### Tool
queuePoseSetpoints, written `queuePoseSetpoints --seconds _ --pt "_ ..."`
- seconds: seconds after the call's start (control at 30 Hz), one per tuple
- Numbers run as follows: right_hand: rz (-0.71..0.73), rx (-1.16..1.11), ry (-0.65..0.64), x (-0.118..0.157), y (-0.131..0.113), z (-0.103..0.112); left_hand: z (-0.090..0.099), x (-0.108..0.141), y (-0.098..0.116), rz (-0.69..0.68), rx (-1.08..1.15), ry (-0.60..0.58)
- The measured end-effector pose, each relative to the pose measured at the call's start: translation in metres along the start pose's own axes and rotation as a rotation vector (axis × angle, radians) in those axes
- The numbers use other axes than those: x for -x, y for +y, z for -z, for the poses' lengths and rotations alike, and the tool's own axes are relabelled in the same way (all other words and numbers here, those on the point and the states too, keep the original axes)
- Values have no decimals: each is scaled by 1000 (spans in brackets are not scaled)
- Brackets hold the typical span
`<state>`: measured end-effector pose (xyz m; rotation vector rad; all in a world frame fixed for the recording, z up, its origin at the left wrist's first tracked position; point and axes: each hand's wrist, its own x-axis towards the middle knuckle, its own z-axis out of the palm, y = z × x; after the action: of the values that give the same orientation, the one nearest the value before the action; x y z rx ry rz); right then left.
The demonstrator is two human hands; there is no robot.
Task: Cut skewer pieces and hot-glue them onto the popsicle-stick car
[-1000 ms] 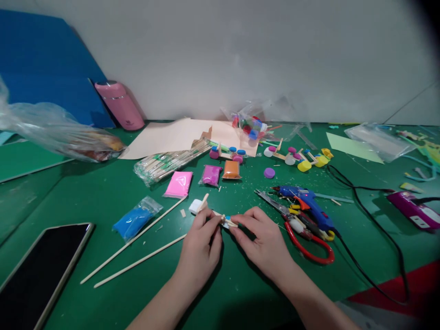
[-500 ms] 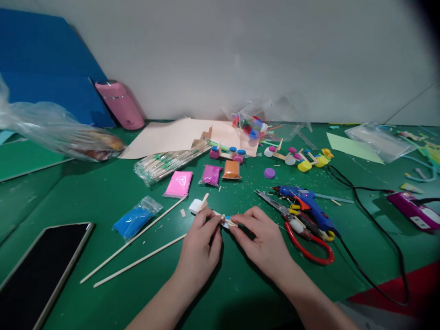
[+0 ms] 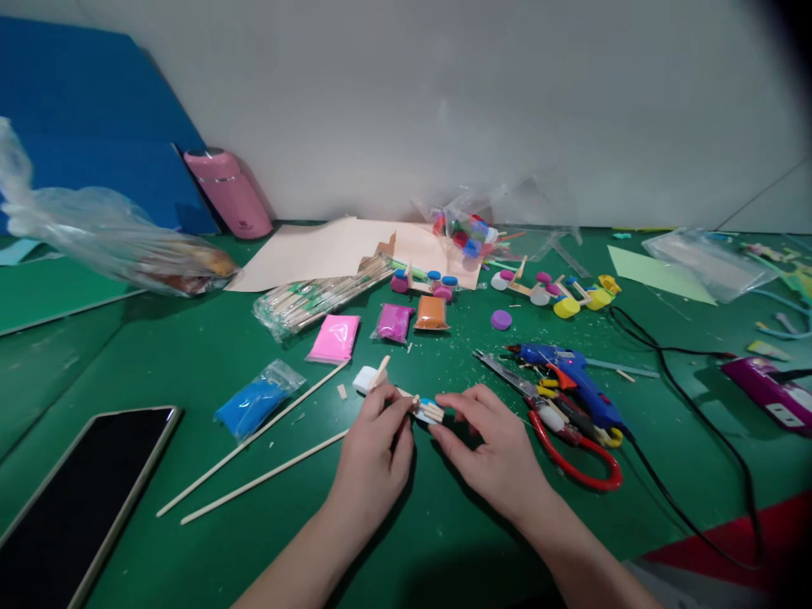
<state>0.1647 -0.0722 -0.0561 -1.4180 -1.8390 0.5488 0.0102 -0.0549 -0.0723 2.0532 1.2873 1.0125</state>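
Observation:
A small assembly of wooden sticks (image 3: pixel 431 412) with white and blue round parts is between my hands at the centre. My left hand (image 3: pixel 375 440) pinches its left part, near an upright stick (image 3: pixel 383 369) and a white cap (image 3: pixel 364 380). Thumb and forefinger of my right hand (image 3: pixel 491 436) are apart at the right end of the assembly, by the blue part; the fingertips are at its edge. Left of my left hand lie two long wooden sticks (image 3: pixel 263 475). Beyond the hands sit pink (image 3: pixel 335 338), purple (image 3: pixel 394 322) and orange (image 3: pixel 432 313) packets.
Right of my hands lie red-handled scissors (image 3: pixel 574 452) and a blue glue gun (image 3: pixel 571 372) with a black cable. A phone (image 3: pixel 82 499) and blue packet (image 3: pixel 257 402) are at left. Small wheeled models (image 3: pixel 424 283), bundled sticks (image 3: pixel 323 296) and a pink bottle (image 3: pixel 232 194) stand farther back.
My right thumb and forefinger have spread slightly away from the assembly, showing more of its short sticks and blue part. The whole view has shifted slightly.

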Motion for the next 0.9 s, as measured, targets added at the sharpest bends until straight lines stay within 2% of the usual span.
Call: queuePoseSetpoints --seconds 0.2,0.9 --pt "2 7 -52 -2 -1 -2 0 0 -1 -11 0 -9" --pt "-17 -1 -80 -5 0 -2 -1 -1 -1 -21 4 -27"
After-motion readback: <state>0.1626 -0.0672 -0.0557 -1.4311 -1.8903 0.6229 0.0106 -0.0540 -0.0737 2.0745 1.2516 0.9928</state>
